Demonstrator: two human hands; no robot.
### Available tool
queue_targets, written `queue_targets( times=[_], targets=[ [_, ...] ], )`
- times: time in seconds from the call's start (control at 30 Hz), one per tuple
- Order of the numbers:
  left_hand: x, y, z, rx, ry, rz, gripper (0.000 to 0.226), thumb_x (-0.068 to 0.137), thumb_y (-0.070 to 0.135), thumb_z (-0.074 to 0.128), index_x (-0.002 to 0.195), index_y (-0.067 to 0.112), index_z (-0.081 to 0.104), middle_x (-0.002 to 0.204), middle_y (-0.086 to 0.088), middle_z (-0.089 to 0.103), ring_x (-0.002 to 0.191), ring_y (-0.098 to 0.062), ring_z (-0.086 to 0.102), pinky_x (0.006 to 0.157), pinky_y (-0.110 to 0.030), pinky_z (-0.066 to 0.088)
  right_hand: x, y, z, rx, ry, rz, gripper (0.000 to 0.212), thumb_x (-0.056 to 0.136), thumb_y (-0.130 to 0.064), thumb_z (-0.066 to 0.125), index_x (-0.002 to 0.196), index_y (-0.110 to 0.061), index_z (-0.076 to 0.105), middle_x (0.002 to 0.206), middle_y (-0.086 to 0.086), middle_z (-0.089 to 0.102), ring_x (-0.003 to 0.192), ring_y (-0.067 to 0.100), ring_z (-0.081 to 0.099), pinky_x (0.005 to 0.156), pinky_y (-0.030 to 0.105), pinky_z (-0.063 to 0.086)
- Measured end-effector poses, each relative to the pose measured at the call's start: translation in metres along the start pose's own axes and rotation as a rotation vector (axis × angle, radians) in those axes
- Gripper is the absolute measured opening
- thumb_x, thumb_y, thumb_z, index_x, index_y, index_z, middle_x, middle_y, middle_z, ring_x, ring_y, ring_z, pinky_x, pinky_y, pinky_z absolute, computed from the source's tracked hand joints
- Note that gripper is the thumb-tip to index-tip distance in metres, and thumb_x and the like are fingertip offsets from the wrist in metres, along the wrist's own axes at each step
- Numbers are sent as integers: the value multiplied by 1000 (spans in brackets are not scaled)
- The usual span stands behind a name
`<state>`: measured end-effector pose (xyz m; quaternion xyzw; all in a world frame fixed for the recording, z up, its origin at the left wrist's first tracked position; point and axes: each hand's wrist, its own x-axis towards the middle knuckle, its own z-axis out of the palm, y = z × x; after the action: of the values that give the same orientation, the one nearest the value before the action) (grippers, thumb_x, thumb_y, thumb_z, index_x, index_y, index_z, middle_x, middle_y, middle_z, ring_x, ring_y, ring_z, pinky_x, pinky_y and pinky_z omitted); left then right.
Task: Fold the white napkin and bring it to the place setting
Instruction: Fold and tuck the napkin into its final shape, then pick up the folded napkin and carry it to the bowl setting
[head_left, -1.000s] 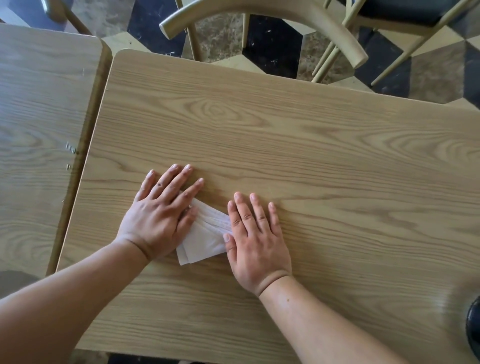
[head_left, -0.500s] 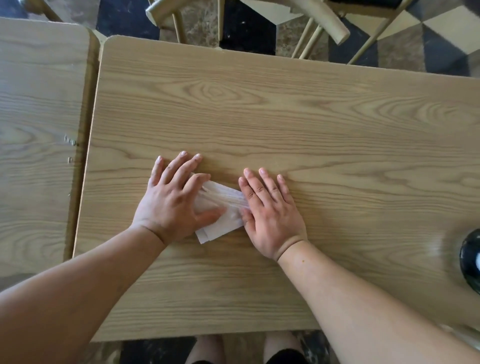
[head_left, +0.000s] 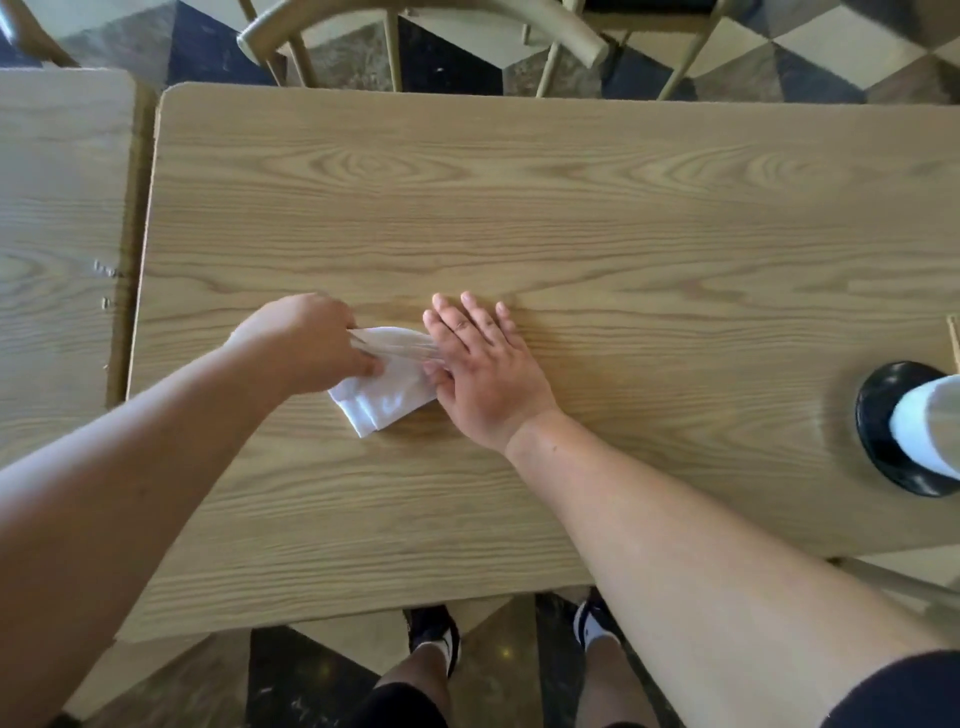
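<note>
A folded white napkin (head_left: 384, 395) lies on the wooden table (head_left: 571, 234), left of centre. My left hand (head_left: 306, 348) has its fingers curled around the napkin's far edge, which is raised off the table and blurred. My right hand (head_left: 483, 369) lies flat, fingers spread, with its inner edge pressing on the napkin's right side. Part of the napkin is hidden under both hands.
A black plate (head_left: 883, 436) with a white object (head_left: 930, 426) on it sits at the table's right edge. A second table (head_left: 57, 234) adjoins on the left. Wooden chairs (head_left: 415, 31) stand beyond the far edge. My feet show below the near edge.
My left hand went from lying flat on the napkin to gripping its far edge and lifting it. My right hand stays flat. The camera has pulled back, showing more of the plate.
</note>
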<state>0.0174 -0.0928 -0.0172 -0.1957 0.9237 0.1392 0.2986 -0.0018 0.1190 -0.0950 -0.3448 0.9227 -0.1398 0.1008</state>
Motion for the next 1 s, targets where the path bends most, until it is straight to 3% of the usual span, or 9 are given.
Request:
queue_targets(
  times=[0.07,0.13,0.23,0.37,0.43,0.47,0.57,0.73,1.0],
  targets=[
    [-10,4,-6,-53,-19,-10,29,85,50,80,91,23,71,91,-1,66,84,-24,60,68,-36,45,-2,-2,-9,128,-59,61,52,105,-38,43,152,-17,52,169,6,36,160,30,24,131,51,12],
    [-24,13,-5,-192,-26,-8,28,85,45,82,84,22,68,88,-5,66,77,-21,58,65,-36,43,-13,5,-23,287,-43,128,35,101,-34,56,130,-18,67,158,9,51,153,31,35,127,46,22],
    [-50,37,9,-383,-12,23,23,86,34,84,81,19,67,73,-2,62,66,-21,53,58,-33,36,-39,24,-46,476,88,224,20,91,-35,69,103,-18,70,109,3,70,114,27,60,96,37,46],
    [-81,86,26,-627,-4,42,22,85,30,86,88,15,70,69,2,64,63,-17,54,58,-30,39,-74,58,-73,922,64,557,44,79,-38,82,115,-27,59,89,-7,69,82,20,69,77,36,55],
    [-93,115,31,-926,-84,33,34,76,34,87,100,15,74,80,-2,73,70,-16,65,65,-31,50,-91,79,-85,1297,32,689,61,79,-30,85,127,-22,50,91,2,71,69,24,68,67,37,59],
    [-97,132,34,-1020,-110,30,41,72,37,84,105,15,74,85,-2,75,73,-15,68,68,-32,52,-101,91,-93,1416,-7,714,55,85,-23,85,127,-20,50,93,8,72,65,25,67,61,34,58],
    [-102,181,46,-1093,-134,49,36,79,36,85,107,17,73,91,1,77,80,-14,69,73,-34,54,-129,120,-119,1437,-103,672,15,97,-18,75,107,-19,64,88,4,73,69,19,66,61,30,56],
    [-111,264,59,-1180,-113,71,22,95,29,76,113,18,71,92,6,78,84,-12,70,75,-33,52,-163,163,-159,1500,-93,671,28,99,-20,71,126,-14,65,119,11,77,107,33,75,73,40,62],
    [-123,374,53,-1106,-155,226,16,97,31,73,106,20,79,84,8,77,74,-8,65,76,-31,50,-208,240,-230,1448,257,770,15,96,-22,73,107,-13,73,109,14,79,88,22,76,63,31,59]
  ],
)
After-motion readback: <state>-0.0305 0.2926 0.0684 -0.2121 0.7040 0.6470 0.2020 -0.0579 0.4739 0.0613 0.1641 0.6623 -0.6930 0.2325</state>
